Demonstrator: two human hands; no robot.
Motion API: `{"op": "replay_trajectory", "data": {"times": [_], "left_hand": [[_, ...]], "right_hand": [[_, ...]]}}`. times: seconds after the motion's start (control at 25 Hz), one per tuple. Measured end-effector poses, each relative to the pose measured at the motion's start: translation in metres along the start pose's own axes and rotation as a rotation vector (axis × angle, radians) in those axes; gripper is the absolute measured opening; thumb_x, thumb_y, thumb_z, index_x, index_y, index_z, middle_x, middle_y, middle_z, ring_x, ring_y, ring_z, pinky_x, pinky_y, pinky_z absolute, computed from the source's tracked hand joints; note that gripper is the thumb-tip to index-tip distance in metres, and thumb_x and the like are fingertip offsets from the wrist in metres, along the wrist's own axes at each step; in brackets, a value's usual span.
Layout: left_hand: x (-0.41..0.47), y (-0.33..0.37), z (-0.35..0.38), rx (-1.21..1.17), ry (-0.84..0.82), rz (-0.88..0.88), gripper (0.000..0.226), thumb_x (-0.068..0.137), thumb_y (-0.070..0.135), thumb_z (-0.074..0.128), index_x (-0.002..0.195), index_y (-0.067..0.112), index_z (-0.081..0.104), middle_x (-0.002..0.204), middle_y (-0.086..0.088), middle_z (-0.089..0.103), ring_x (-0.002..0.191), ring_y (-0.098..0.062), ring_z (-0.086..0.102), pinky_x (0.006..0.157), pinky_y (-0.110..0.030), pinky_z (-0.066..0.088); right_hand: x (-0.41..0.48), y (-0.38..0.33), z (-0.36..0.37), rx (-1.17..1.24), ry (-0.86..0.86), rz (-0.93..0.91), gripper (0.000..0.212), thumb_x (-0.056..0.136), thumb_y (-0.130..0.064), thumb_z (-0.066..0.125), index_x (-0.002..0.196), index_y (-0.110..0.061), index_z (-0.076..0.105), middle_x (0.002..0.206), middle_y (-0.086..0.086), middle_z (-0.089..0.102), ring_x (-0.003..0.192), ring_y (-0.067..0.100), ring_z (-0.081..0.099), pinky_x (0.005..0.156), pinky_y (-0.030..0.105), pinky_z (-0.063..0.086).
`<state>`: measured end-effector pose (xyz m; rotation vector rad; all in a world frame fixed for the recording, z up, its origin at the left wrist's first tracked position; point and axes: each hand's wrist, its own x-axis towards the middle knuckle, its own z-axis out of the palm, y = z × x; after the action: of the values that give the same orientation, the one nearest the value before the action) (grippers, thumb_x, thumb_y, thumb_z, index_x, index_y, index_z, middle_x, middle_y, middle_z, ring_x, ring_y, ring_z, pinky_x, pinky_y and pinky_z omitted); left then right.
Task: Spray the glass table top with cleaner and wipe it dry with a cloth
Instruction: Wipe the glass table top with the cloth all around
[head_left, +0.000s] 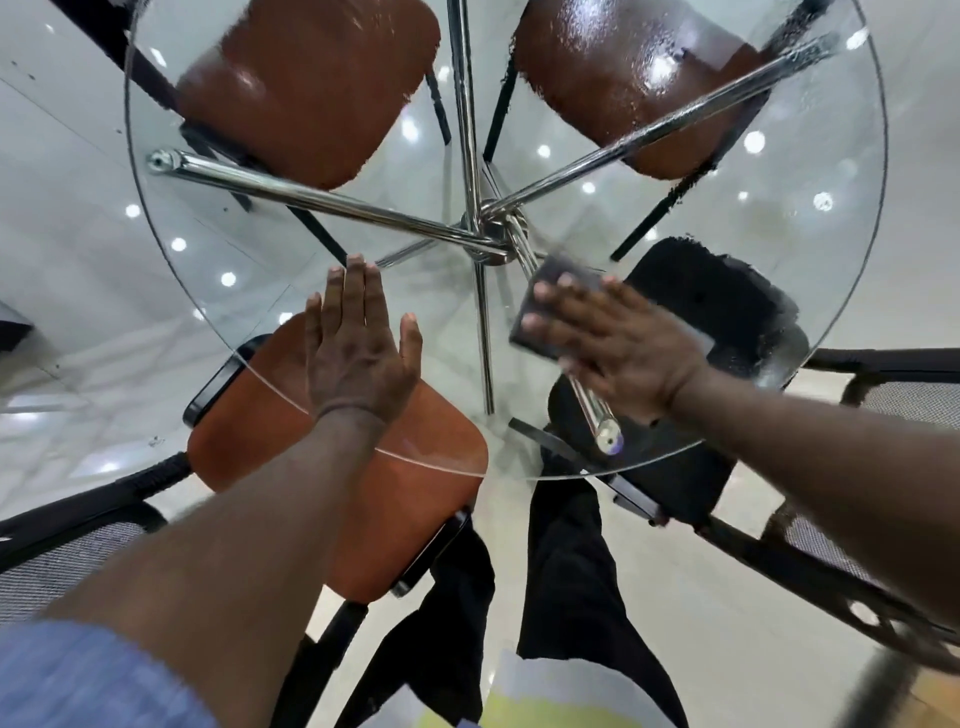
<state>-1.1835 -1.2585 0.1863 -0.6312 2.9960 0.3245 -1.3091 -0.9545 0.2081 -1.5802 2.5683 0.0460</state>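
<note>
1. Head view, as I watch it from my station: I am looking straight down on the round glass table top (779, 223), and through it I can see the chrome frame (322, 200), whose tubes meet at a hub near the middle.
2. The left hand (358, 348) lies flat on the glass near the near-left edge. Its fingers are straight and close together, the thumb is spread, and it grips nothing.
3. The right hand (618, 343) is also flat with the fingers extended. It presses a dark cloth (558, 273) onto the glass just right of the hub.
4. The cloth is blurred, so I can only say it looks like a folded grey piece. Its far and left edges show past the fingertips.
5. The two hands are well apart, one on each side of the near chrome tube.
6. Along the far-right part of the glass I see a speckled, streaky film, probably wet cleaner.
7. Four chair seats show beneath the top: a brown seat (306, 88) far left, another brown seat (623, 78) far right, an orange seat (415, 519) under the left forearm, and a black seat (727, 306) under the right hand.
8. A pale glossy floor (67, 234) reflects ceiling lights. A blue sleeve (78, 680) fills the lower-left corner.
</note>
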Motion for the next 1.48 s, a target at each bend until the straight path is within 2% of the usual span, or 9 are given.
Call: {"op": "replay_trajectory", "data": {"times": [0.2,0.32,0.44,0.6,0.88,0.96,1.08,1.16,1.48], "left_hand": [[-0.002,0.001,-0.003,-0.016,0.033,0.012,0.071,0.106,0.048,0.029,0.166,0.013,0.009,0.174,-0.006,0.006,0.161,-0.023,0.004,0.13,-0.043,0.002],[-0.001,0.002,-0.007,0.004,0.012,0.024,0.072,0.105,0.049,0.027,0.165,0.012,0.011,0.173,-0.008,0.01,0.16,-0.026,0.008,0.13,-0.045,0.005],[0.006,0.005,-0.018,0.006,0.027,0.05,0.075,0.1,0.049,0.03,0.162,0.007,0.022,0.168,-0.015,0.023,0.155,-0.035,0.021,0.126,-0.052,0.016],[0.022,0.062,-0.014,0.042,0.073,0.336,0.074,0.103,0.051,0.034,0.163,0.011,0.02,0.17,-0.013,0.02,0.157,-0.032,0.019,0.127,-0.048,0.014],[0.014,0.091,0.017,0.057,0.044,0.566,0.073,0.108,0.047,0.038,0.165,0.011,0.014,0.174,-0.007,0.005,0.161,-0.023,0.005,0.128,-0.05,0.015],[0.015,0.094,0.013,0.07,0.018,0.555,0.074,0.107,0.049,0.036,0.166,0.012,0.012,0.175,-0.005,0.004,0.161,-0.022,0.002,0.128,-0.052,0.015],[0.015,0.095,0.014,0.079,-0.004,0.554,0.074,0.106,0.05,0.035,0.166,0.012,0.012,0.175,-0.004,0.005,0.161,-0.021,0.004,0.128,-0.052,0.015],[0.016,0.094,0.017,0.077,0.0,0.552,0.074,0.106,0.05,0.036,0.165,0.012,0.016,0.174,-0.005,0.009,0.161,-0.022,0.008,0.128,-0.052,0.016],[0.016,0.094,0.015,0.074,0.0,0.552,0.073,0.105,0.049,0.036,0.165,0.011,0.019,0.174,-0.005,0.013,0.161,-0.021,0.009,0.128,-0.052,0.016]], "right_hand": [[0.029,0.003,-0.004,0.161,0.138,0.752,0.066,0.111,-0.048,0.022,0.173,-0.036,0.003,0.183,-0.002,0.0,0.168,0.023,0.002,0.135,0.053,0.012],[0.027,-0.083,0.006,0.179,0.184,0.937,0.066,0.112,-0.044,0.022,0.174,-0.029,0.005,0.182,0.004,-0.001,0.168,0.027,0.003,0.134,0.055,0.008],[-0.004,-0.132,0.01,0.196,0.166,0.593,0.065,0.112,-0.045,0.037,0.173,-0.033,0.016,0.182,0.0,0.008,0.168,0.023,0.009,0.134,0.054,0.015],[-0.044,-0.037,0.009,0.04,0.078,0.114,0.062,0.112,-0.049,0.038,0.171,-0.041,0.021,0.181,-0.005,0.015,0.168,0.021,0.01,0.134,0.05,0.017],[-0.038,-0.007,0.014,0.154,0.211,1.042,0.067,0.113,-0.046,0.03,0.173,-0.032,0.003,0.183,0.0,-0.001,0.169,0.023,0.002,0.135,0.051,0.009],[-0.06,-0.03,0.015,0.134,0.136,0.88,0.068,0.114,-0.046,0.03,0.173,-0.031,0.0,0.182,0.001,-0.004,0.169,0.024,0.0,0.135,0.054,0.01],[-0.094,0.014,0.009,0.035,0.007,0.106,0.063,0.114,-0.048,0.027,0.172,-0.039,0.005,0.181,-0.005,0.004,0.168,0.024,0.008,0.135,0.052,0.013],[-0.093,0.066,0.008,-0.007,0.007,-0.082,0.061,0.113,-0.047,0.028,0.171,-0.04,0.009,0.18,-0.005,0.012,0.167,0.024,0.015,0.134,0.05,0.013],[-0.052,0.051,0.008,0.184,0.227,1.251,0.067,0.111,-0.048,0.026,0.174,-0.031,0.008,0.182,0.001,0.003,0.168,0.026,0.009,0.133,0.057,0.016]]}}
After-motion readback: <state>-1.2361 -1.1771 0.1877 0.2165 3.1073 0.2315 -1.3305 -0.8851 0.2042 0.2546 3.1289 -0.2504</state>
